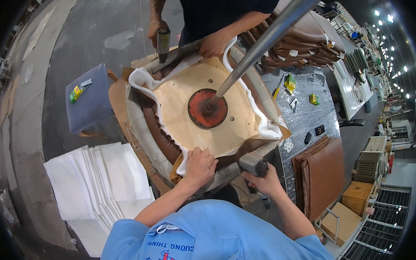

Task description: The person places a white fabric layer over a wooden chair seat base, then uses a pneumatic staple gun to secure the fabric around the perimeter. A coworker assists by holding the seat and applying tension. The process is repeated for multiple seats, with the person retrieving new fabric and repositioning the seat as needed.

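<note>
A plywood seat board (176,115) with white padding (260,122) and a brown leather cover (163,137) round its edge lies in front of me. My left hand (201,168) presses its curled fingers on the near edge, gripping the cover there. My right hand (265,179) is wrapped round a grey staple gun (253,163), its head close to the near right edge. A red round plate (197,112) on a slanting metal rod (271,38) bears down on the middle of the board.
Across from me a person holds another staple gun (164,44) and rests a hand (214,44) on the far edge. White sheets (81,179) and a blue-grey stool (91,105) stand left. Brown leather panels (325,171) and small yellow-green boxes (290,84) lie right.
</note>
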Demonstrator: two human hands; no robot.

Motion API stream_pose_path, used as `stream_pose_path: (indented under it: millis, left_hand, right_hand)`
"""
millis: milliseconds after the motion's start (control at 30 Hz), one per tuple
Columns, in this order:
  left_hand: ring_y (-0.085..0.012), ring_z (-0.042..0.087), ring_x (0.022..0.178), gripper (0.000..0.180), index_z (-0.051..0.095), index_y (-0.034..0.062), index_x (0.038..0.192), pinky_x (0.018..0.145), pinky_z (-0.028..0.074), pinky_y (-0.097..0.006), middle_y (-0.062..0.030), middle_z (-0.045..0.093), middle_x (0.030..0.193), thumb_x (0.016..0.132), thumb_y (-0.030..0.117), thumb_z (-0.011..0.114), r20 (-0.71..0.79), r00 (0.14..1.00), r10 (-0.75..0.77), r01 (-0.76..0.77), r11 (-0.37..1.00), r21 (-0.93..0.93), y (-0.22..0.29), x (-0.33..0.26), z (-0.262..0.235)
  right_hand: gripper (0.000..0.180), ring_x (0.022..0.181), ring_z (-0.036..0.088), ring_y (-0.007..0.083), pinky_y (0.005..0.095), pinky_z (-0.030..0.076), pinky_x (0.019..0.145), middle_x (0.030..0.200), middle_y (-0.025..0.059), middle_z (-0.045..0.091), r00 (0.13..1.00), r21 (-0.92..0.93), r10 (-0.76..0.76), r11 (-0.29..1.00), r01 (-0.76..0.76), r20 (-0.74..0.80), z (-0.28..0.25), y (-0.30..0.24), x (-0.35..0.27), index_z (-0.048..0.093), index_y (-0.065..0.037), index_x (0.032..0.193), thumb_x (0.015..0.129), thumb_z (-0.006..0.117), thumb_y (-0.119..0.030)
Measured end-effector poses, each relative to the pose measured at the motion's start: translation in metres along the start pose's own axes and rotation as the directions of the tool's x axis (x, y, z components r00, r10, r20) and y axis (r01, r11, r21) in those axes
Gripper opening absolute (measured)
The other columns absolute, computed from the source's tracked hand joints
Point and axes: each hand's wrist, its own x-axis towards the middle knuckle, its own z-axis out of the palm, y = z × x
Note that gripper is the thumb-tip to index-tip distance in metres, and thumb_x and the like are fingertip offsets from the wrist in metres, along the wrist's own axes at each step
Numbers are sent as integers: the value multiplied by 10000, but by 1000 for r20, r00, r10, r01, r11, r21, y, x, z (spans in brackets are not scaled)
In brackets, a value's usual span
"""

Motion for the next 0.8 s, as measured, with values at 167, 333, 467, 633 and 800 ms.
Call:
stream_pose_path:
  millis: [167,333,467,633,800]
  left_hand:
    - [-324,569,994,193,718,82,786,872,426,-492,-76,617,907,909,203,806,-89,993,-71,70,997,-16,0,2,7]
    - [-332,578,1001,162,702,91,793,892,431,-492,-91,621,928,900,175,791,-45,990,-131,129,990,-53,-1,3,11]
    - [-334,577,999,155,697,84,805,893,431,-493,-104,618,928,913,166,772,-93,989,-113,109,993,-45,1,4,11]
    - [-340,583,1002,147,702,78,816,896,438,-501,-114,618,942,925,165,747,-29,990,-136,136,991,-20,0,4,11]
    - [-354,595,1025,144,715,70,827,908,451,-511,-129,637,958,929,169,739,-73,988,-135,135,991,-7,1,3,14]
  right_hand:
    - [366,611,680,120,300,541,537,849,54,722,968,93,193,974,-209,158,30,-25,16,725,6,1245,977,861,-203]
    - [209,589,667,136,314,520,529,744,21,672,947,-41,279,960,-276,162,42,-37,31,716,-12,1061,989,829,-172]
    - [252,567,659,125,307,511,507,731,26,678,945,-66,293,956,-286,145,47,-44,35,720,-6,1030,988,845,-220]
    - [293,558,660,114,301,522,510,718,28,695,950,-139,283,954,-265,133,52,-55,42,731,-2,1021,974,867,-258]
    - [328,565,660,124,326,540,535,789,35,726,962,-162,248,960,-229,112,61,-57,46,730,-19,1145,959,879,-245]
